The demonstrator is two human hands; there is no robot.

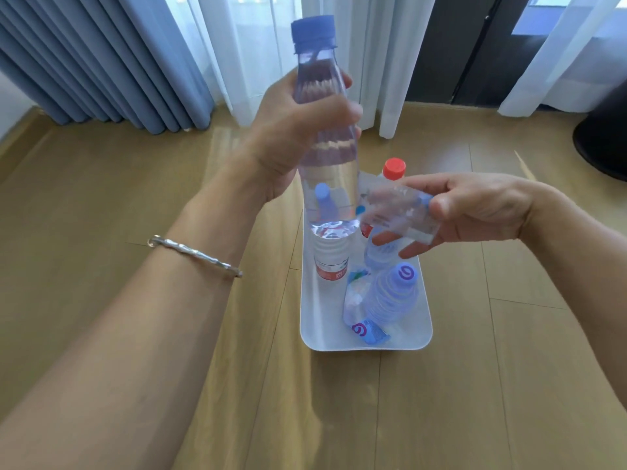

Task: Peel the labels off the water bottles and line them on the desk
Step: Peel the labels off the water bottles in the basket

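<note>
My left hand [288,137] grips a clear water bottle [325,130] with a blue cap, upright and raised above the white tray [420,334]. Its body shows no label. My right hand [475,212] pinches a loose transparent label [397,212] just right of the bottle's base. In the tray stand a red-labelled bottle [330,262], a red-capped bottle [393,169] and a blue-capped bottle [390,296] with no label. A crumpled peeled label [368,330] lies near the tray's front.
The tray sits on a light wooden surface [135,198]. Blue curtains [101,56] and white sheer curtains [373,62] hang at the far side. A dark round object [604,140] stands at the far right.
</note>
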